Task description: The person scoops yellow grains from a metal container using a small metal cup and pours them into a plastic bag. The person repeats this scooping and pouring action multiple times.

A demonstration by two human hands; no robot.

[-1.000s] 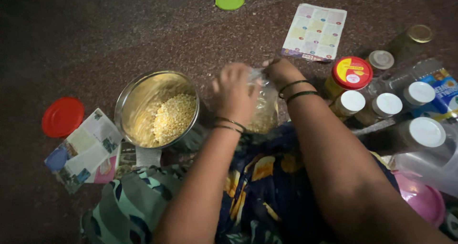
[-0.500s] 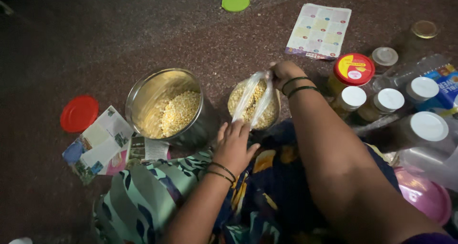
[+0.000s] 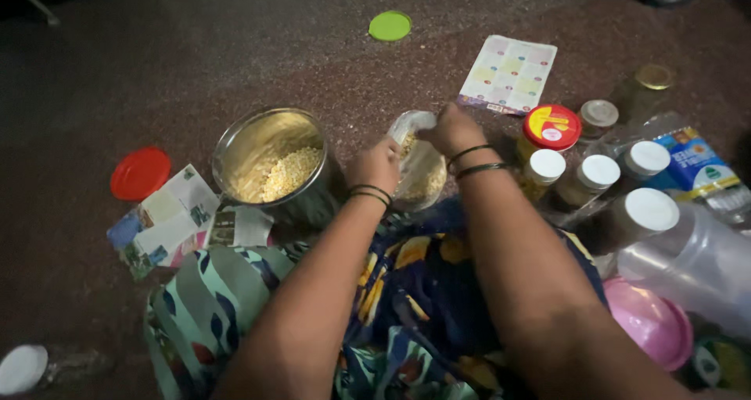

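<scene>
Clear plastic bag of yellow lentils (image 3: 422, 177): on the floor, gripped at its left edge by the left hand (image 3: 375, 165) and pinched at its top by the right hand (image 3: 452, 130). Steel pot (image 3: 270, 165), part-filled with lentils, just left of left hand; 4 white-capped jars (image 3: 598, 173) right of right hand.

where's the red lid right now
In the head view the red lid lies flat on the floor at the left, beside the steel pot of yellow grains and just above the printed papers.
</scene>
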